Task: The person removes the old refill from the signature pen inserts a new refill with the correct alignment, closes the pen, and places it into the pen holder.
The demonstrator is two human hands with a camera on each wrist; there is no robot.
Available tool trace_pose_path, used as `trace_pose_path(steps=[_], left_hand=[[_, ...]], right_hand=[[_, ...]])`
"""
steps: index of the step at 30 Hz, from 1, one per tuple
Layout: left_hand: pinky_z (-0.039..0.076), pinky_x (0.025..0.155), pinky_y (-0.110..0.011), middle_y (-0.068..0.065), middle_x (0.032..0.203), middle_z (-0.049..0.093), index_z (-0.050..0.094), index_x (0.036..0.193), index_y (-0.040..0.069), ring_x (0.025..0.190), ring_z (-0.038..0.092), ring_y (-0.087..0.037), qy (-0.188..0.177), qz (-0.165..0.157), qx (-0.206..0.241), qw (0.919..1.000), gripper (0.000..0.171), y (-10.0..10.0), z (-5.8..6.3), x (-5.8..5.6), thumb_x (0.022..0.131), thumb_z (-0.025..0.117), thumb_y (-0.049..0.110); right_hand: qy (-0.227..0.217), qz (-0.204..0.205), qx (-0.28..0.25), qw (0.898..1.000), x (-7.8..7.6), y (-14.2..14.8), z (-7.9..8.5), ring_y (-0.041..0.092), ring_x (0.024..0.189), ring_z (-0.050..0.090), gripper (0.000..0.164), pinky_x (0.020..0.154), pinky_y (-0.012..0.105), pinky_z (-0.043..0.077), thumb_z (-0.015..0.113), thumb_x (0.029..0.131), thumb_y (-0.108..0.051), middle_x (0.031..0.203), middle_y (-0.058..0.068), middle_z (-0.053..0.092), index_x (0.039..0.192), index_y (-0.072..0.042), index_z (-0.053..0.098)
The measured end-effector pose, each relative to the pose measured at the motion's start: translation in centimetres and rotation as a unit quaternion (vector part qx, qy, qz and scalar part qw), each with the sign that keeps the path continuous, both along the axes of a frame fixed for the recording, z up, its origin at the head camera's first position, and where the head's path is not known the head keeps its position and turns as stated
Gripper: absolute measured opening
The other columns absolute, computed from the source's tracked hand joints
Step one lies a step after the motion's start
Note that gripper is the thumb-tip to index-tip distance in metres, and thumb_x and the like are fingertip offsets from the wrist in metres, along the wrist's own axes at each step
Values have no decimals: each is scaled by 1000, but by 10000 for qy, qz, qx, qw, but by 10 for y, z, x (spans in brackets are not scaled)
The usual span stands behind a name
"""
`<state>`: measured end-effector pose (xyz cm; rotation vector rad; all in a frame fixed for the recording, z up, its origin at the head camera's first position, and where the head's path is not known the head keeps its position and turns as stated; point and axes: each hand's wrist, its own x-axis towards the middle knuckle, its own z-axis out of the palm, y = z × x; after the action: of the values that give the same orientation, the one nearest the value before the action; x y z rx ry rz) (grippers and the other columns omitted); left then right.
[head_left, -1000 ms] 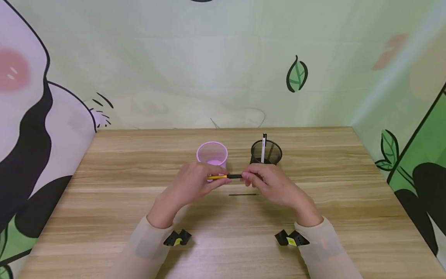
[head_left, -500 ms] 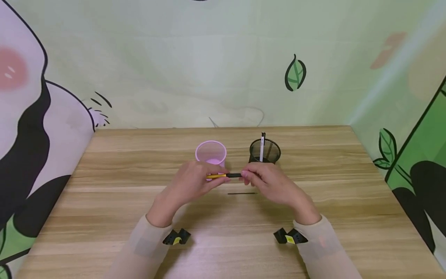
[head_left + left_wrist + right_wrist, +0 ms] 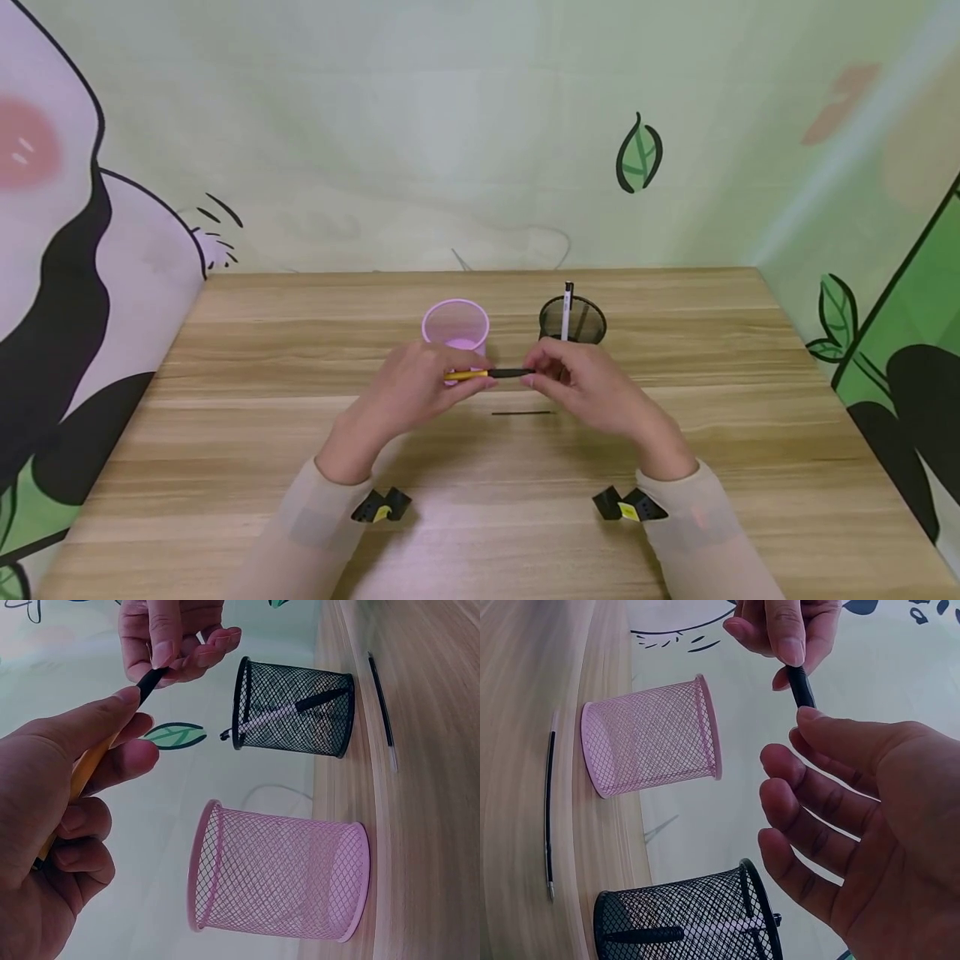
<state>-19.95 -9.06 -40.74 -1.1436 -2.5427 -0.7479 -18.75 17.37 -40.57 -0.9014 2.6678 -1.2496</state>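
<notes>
My left hand [image 3: 408, 383] grips a yellow-and-black pen [image 3: 508, 373], its yellow barrel [image 3: 88, 766] lying across the fingers in the left wrist view. Thumb and forefinger of my right hand [image 3: 596, 385] pinch the end of the pen's black section, while the other fingers stay loosely bent in the right wrist view. The pen is level above the table, between both hands. Below it on the wood lies a thin dark pen refill [image 3: 521, 412] with a pale end.
Behind the left hand stands a pink mesh cup [image 3: 455, 321]. A black mesh cup [image 3: 292, 705] behind the right hand holds a white-and-black pen [image 3: 566, 312]. A printed cloth backdrop [image 3: 375, 167] rises at the table's [image 3: 480, 533] far edge.
My right fingers have shifted slightly right along the pen, so more of its black section shows. The left hand keeps its grip, and the cups and refill stay put.
</notes>
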Motion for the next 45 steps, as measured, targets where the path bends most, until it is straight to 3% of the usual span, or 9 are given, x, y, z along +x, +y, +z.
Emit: trace_pose_path(steps=[17,30,37,45], left_hand=[[45,57,-22,5,91,80,83,102,20,61,59,-5,-49,-6,61,10000,18,0,-1,0,94,77,35],[44,57,-22,7,90,80,83,101,20,61,58,-5,8,-24,30,10000,18,0,-1,-1,93,78,35],[45,57,-22,7,88,80,83,99,20,60,59,-4,47,-60,67,9999,15,0,-2,-1,93,79,33],[46,58,-22,6,88,80,84,100,19,60,59,-4,46,-86,80,9999,16,1,-2,-1,93,78,33]], right_hand=[[189,22,141,9997,0,-1,0,12,69,54,9,62,24,46,63,104,-17,83,-7,64,100,-16,72],[263,55,299,9992,-1,-2,-3,8,77,61,21,72,28,52,56,108,-19,83,-3,68,93,-18,71],[-114,-26,218,9997,0,-3,-2,11,74,58,15,66,26,48,69,101,-27,84,-8,65,111,-16,70],[-1,-15,147,9999,1,-2,0,12,73,57,4,65,25,48,68,101,-18,82,-7,65,104,-15,69]])
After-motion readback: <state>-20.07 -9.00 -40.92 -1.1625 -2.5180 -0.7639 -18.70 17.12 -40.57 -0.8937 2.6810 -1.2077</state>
